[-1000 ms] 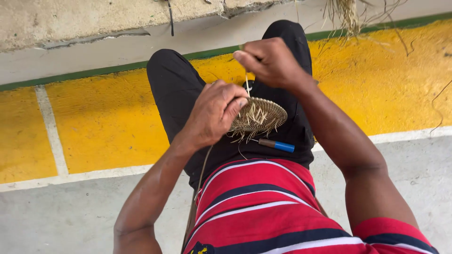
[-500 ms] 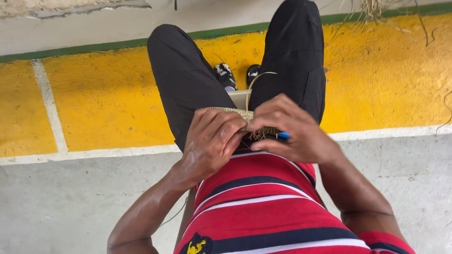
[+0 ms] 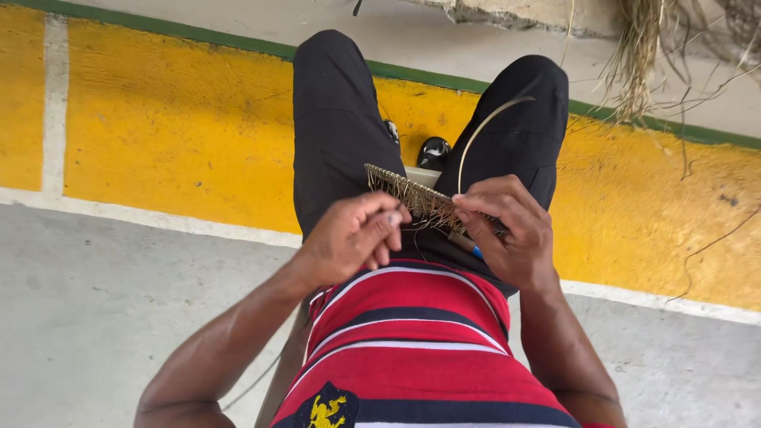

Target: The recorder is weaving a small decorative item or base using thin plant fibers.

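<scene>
Head view: left hand (image 3: 349,242) and right hand (image 3: 507,234) both pinch the woven disc (image 3: 412,198) between their fingers, steadying it over the lap; a straw strand (image 3: 476,135) arcs up beyond them.

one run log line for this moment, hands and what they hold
left hand: pinches edge of flat woven straw disc | right hand: grips disc's other side, blue-tipped tool under fingers | long pale straw strand: arcs up over black trousers
</scene>
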